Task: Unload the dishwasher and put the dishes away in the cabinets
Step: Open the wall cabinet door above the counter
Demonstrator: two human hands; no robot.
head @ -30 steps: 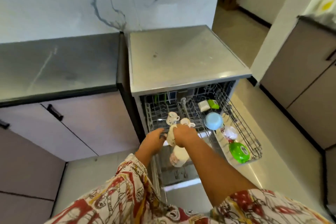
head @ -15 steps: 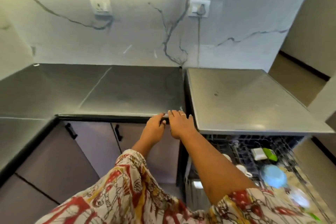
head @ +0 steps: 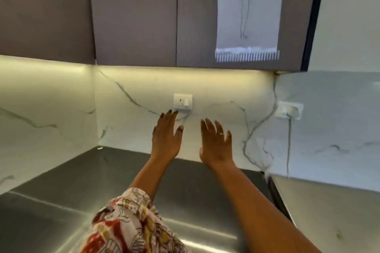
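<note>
Left hand: the left hand [head: 166,136] is raised with its back to the camera, fingers straight and slightly spread toward 12 o'clock, released and grasping nothing.
Right hand: the right hand [head: 216,144] is just beside it at 3 o'clock, apart from it, likewise released with straight fingers. A thin ring [head: 221,134] sits on one finger.
Arms: both bare forearms run down toward 5 and 6 o'clock. A loose sleeve printed in red, yellow and white [head: 131,224] covers the left upper arm.
Socket: a white square wall socket [head: 182,103] lies at 12 o'clock from the left fingertips. Whether they touch it cannot be told.
Wall: a white marble backsplash with grey veins [head: 236,88] stands behind both hands.
Second socket: another white socket [head: 289,110] is at 2 o'clock from the right hand, with a dark cable [head: 289,146] hanging down from it.
Counter: a dark grey glossy countertop [head: 61,201] spreads below the hands, from 6 to 8 o'clock.
Side top: a paler grey flat top [head: 329,211] adjoins the counter at 4 o'clock.
Cabinets: the brown-grey flat-fronted wall cabinets [head: 135,16], doors closed, hang at 12 o'clock well above the hands, with a warm light strip [head: 185,71] glowing under them.
Paper: a white sheet with a thin line drawing [head: 248,12] hangs on the cabinet door at 1 o'clock.
</note>
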